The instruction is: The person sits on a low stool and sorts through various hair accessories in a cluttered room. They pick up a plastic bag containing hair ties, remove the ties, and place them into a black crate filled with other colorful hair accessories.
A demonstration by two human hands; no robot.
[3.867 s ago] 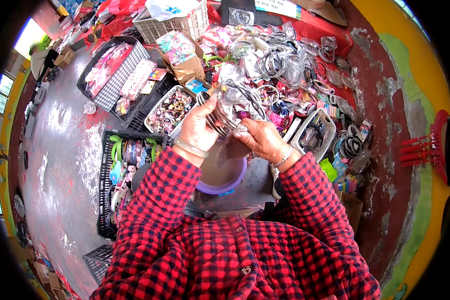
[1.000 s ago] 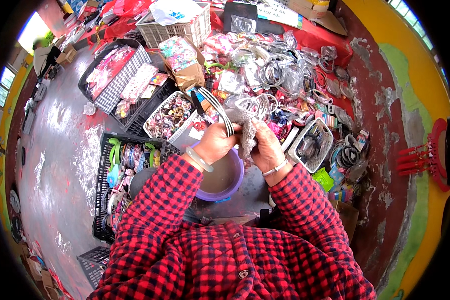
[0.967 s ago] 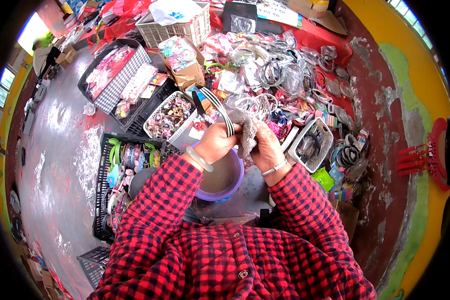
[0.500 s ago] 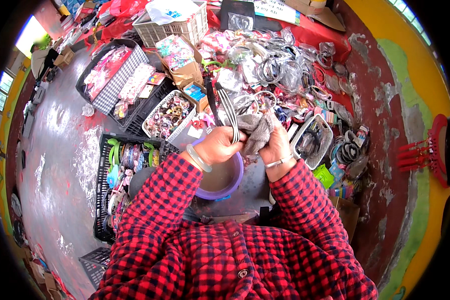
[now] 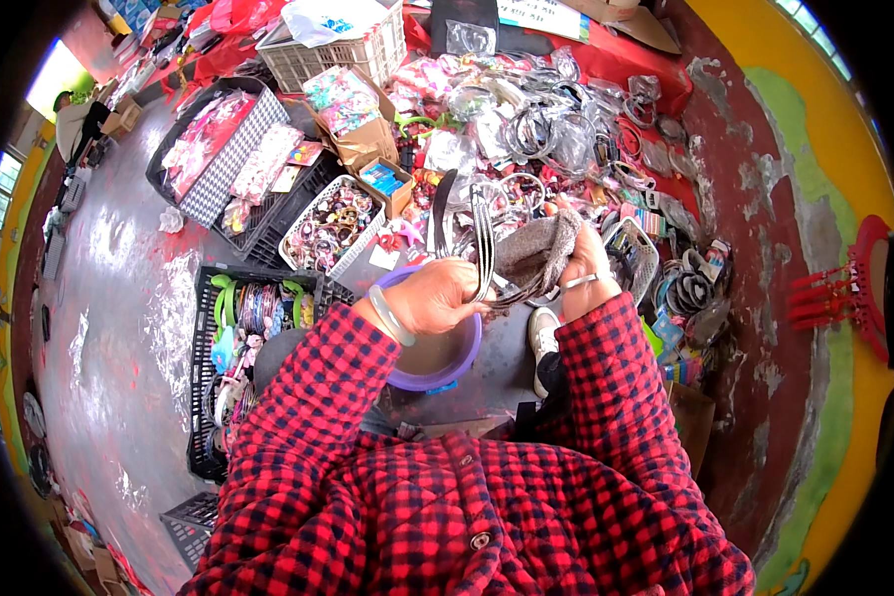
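Observation:
Several thin black-and-white headbands (image 5: 484, 233) stand up out of my left hand (image 5: 427, 298), whose fingers are closed round them. A wider black band (image 5: 441, 214) rises beside them from the same hand. My right hand (image 5: 586, 260) grips a grey cloth (image 5: 533, 248), which hangs spread toward the left hand and touches or overlaps the lower part of the headbands. Right-hand fingertips are partly hidden behind the cloth. Below my left hand sits a purple basin (image 5: 477, 348) holding cloudy water, partly covered by that hand and sleeve.
A large heap of bagged hair accessories (image 5: 526, 109) lies ahead. A white basket (image 5: 333, 228) of hair ties and a black crate (image 5: 207, 372) of headbands stand left. Another white basket (image 5: 631, 260) is beside my right hand. A shoe (image 5: 543, 343) shows right of the basin.
My right hand has moved right, and the bunched cloth is now spread wider. The headbands have tilted more upright and shifted right in my left hand. A shoe has come into view.

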